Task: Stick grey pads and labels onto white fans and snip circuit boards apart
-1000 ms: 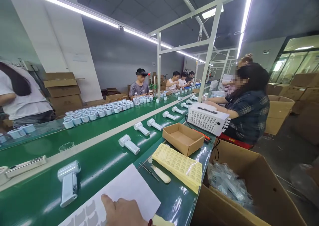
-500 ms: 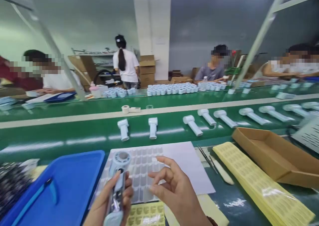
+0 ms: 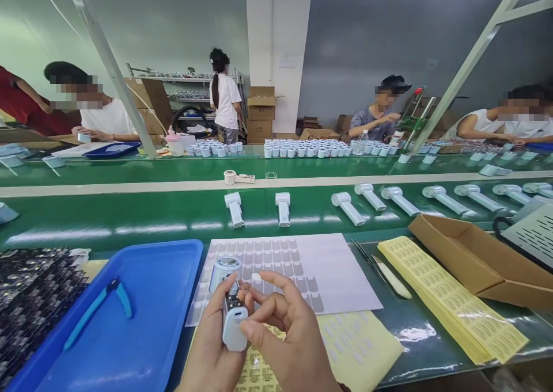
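My left hand [image 3: 216, 340] is wrapped round a light blue handheld fan [image 3: 235, 327], its round head [image 3: 227, 263] pointing away from me and its handle end towards me. Dark electronics show along the open side of the handle. My right hand [image 3: 287, 328] has its thumb against the handle end and fingers curled at its side. A small whitish piece [image 3: 256, 277] shows by the right index fingertip; its kind I cannot make out. Below the fan lie a white sheet of grey stickers [image 3: 276, 259] and a yellow label sheet [image 3: 259, 375].
On the left is a blue tray [image 3: 142, 334] holding blue-handled pliers [image 3: 116, 288], beside stacked black circuit boards [image 3: 38, 300]. Tweezers [image 3: 367, 258], yellow label strips [image 3: 449, 305] and a cardboard box [image 3: 475, 265] lie right. Several fans [image 3: 283, 209] rest on the green conveyor [image 3: 151, 213]; co-workers sit beyond.
The fan has turned so its handle end faces me, and my hands have come together. My right hand moved from apart to touching the handle end. The view shifted slightly.
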`<state>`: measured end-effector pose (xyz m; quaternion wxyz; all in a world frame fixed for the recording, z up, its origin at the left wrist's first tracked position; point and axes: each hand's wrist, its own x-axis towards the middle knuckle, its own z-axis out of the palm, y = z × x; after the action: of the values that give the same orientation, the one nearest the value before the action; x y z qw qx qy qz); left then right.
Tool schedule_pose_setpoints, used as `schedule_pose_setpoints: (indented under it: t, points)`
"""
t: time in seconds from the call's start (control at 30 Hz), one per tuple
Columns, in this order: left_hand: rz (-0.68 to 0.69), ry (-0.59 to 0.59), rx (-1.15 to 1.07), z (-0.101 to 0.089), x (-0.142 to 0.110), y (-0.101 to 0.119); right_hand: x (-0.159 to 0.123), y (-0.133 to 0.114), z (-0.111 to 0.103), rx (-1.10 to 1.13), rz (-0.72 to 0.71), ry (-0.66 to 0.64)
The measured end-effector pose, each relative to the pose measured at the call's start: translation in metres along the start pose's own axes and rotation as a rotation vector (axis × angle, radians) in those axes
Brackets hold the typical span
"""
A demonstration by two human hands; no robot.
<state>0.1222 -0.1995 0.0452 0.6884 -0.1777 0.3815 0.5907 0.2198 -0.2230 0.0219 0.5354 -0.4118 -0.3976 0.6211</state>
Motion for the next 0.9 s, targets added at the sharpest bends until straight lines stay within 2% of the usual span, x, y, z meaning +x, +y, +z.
schedule_pose_setpoints:
  t: [0.13, 0.63, 0.7, 0.83, 0.9]
  points:
    - [-0.01, -0.039, -0.029, -0.003, 0.0, 0.005, -0.001, 0.001, 0.006, -0.042, -0.004, -0.028]
    - [0.011, -0.019, -0.042, -0.01, 0.004, 0.013, 0.0, 0.007, 0.017, -0.161, -0.021, -0.032]
    - [-0.006, 0.0, -0.074, -0.01, 0.003, 0.013, -0.003, 0.01, 0.018, -0.253, -0.09, -0.017]
    - [-0.055, 0.002, -0.1, -0.01, -0.001, 0.012, -0.005, 0.018, 0.019, -0.523, -0.329, 0.049]
    - [-0.074, -0.007, -0.077, -0.012, -0.002, 0.011, -0.002, 0.019, 0.017, -0.58, -0.296, 0.075]
